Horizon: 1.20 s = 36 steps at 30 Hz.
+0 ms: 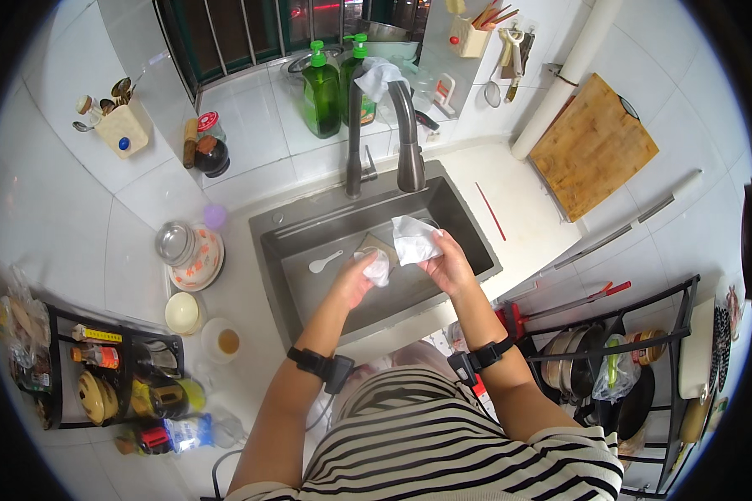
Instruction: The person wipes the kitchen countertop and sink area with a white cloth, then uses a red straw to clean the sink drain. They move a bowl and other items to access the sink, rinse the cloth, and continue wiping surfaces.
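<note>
Over the grey kitchen sink [301, 300], my left hand [353, 280] grips a small clear cup or glass [377, 266], which looks to have white cloth or paper in or on it. My right hand [446, 263] holds a white cloth or paper wipe [413, 240] by its right edge, a little apart from the left hand. Behind the wipe, a round rim shows in part. A white spoon [325, 262] lies on the sink floor left of my hands. The grey pull-down faucet [412, 156] hangs above, with a white cloth [379, 76] draped over its neck.
A red chopstick [490, 211] lies on the counter right of the sink. Bowls [182, 312] and a plate [202, 260] stand at the left. Green pump bottles [321, 94] are behind the faucet. A wooden cutting board [594, 147] leans at the right wall.
</note>
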Each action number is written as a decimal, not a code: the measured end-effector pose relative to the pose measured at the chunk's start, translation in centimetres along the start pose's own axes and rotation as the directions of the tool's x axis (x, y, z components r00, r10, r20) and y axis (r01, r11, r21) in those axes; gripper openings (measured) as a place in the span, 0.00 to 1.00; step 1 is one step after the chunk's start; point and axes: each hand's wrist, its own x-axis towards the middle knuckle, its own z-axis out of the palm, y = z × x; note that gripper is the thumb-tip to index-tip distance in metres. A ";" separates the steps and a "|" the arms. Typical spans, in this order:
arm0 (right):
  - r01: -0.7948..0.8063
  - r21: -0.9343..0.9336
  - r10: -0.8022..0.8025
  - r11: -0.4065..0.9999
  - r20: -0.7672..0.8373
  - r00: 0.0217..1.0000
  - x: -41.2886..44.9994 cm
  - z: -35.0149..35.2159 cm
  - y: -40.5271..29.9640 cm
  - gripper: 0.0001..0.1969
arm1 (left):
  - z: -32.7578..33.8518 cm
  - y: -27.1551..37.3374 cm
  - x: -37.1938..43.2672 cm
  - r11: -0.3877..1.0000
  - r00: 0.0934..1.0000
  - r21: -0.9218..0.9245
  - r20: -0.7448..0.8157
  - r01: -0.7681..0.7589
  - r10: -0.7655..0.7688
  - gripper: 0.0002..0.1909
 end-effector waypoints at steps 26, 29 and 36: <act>-0.232 -0.100 0.165 0.967 -0.447 0.879 2.8 -12.7 14.1 0.10 | -12.6 -2.8 0.8 0.965 0.950 -0.162 -0.206 0.205 -0.236 0.20; -0.140 -0.548 -0.156 0.825 -0.458 0.875 2.1 -14.1 13.5 0.08 | -15.4 0.9 5.9 0.964 0.878 -0.266 -0.457 0.019 -0.143 0.20; -0.120 -0.967 -0.557 -0.226 0.027 0.830 1.3 -16.8 11.9 0.12 | -13.6 9.7 19.5 0.022 0.328 0.982 0.041 -0.186 0.944 0.14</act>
